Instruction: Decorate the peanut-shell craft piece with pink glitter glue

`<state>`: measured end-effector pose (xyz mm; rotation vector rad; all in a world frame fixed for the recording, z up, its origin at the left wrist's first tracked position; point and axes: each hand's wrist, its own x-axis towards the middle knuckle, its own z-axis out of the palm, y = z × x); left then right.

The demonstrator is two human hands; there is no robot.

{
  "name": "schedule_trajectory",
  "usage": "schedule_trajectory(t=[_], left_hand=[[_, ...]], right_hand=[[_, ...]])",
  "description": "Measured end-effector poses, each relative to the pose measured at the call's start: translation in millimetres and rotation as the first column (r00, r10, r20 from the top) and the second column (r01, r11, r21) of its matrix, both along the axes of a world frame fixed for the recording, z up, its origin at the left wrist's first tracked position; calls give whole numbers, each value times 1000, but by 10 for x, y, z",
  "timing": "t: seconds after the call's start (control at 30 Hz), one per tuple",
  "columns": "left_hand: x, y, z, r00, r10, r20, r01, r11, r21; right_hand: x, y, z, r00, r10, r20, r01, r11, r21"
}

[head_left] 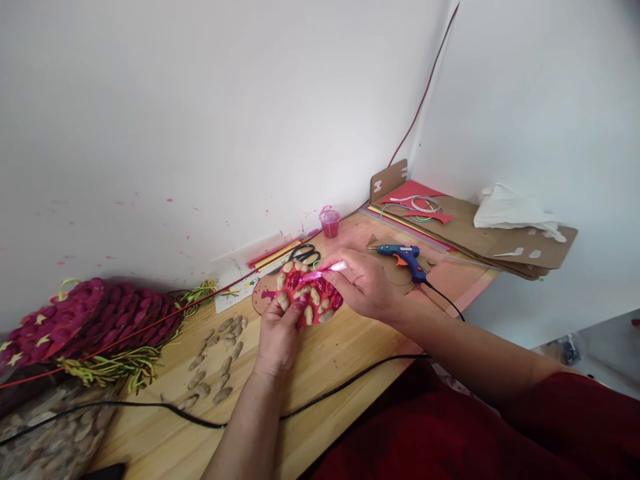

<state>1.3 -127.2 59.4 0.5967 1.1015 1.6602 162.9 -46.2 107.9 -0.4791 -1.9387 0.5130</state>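
My left hand (277, 337) grips the near edge of a round craft piece (310, 291) covered with peanut shells, some painted pink-red. My right hand (361, 283) pinches a thin paintbrush (326, 271) with a pale handle, its tip over the shells on the piece's far side. Loose unpainted peanut shells (216, 363) lie on the wooden table (330, 353) to the left of my left hand. A small cup of pink paint (330, 223) stands near the wall beyond the piece.
A blue glue gun (406, 257) lies right of my hands, its black cord (350, 381) trailing across the table. Scissors (304, 254) and coloured sticks lie by the wall. Finished pink shell pieces (85, 320) sit far left. Cardboard sheets (505, 239) and a white cloth (510, 208) fill the right corner.
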Motion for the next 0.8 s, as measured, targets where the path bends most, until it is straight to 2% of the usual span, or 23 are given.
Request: schedule_trajectory(t=[0.13, 0.5, 0.8], left_hand=[[-13, 13, -20, 1000, 14, -3, -14, 1000, -9], [-6, 7, 7, 999, 47, 15, -46, 999, -14], [-17, 27, -15, 999, 48, 14, -48, 999, -24]], right_hand=[[-20, 14, 24, 999, -22, -42, 23, 999, 21], [-14, -2, 2, 999, -39, -7, 39, 997, 62], [-38, 62, -31, 998, -33, -53, 35, 999, 29]])
